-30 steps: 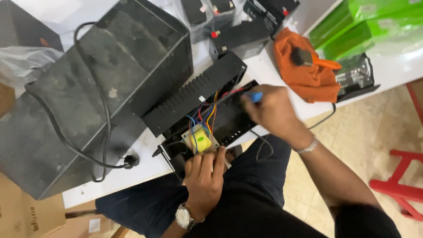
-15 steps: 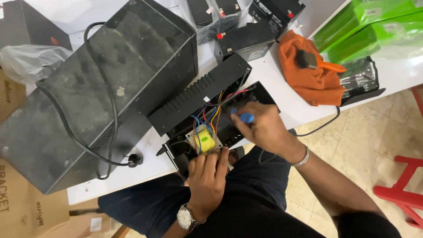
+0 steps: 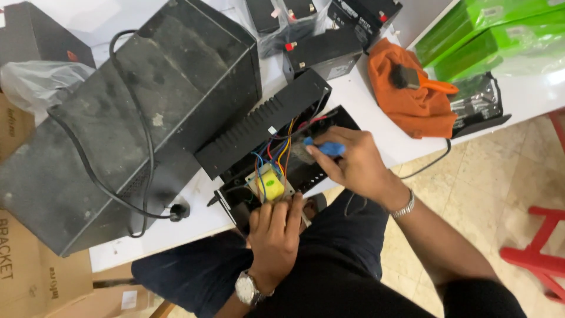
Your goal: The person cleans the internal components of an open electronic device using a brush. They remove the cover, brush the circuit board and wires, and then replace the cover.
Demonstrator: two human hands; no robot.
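Looks like an electronics repair workshop: opened black casing with coloured wiring, spare batteries, cardboard cartons around the white bench.

Open chassis at table front edge, overhanging toward lap. Transformer inside chassis, near-left end; wire bundle just behind it. Vented cover lies along chassis far side, touching. Big metal case left of cover, cable draped over it. Batteries behind cover. Cloth right of chassis, brush on it. L hand at chassis near edge; R hand over chassis w/ tool.
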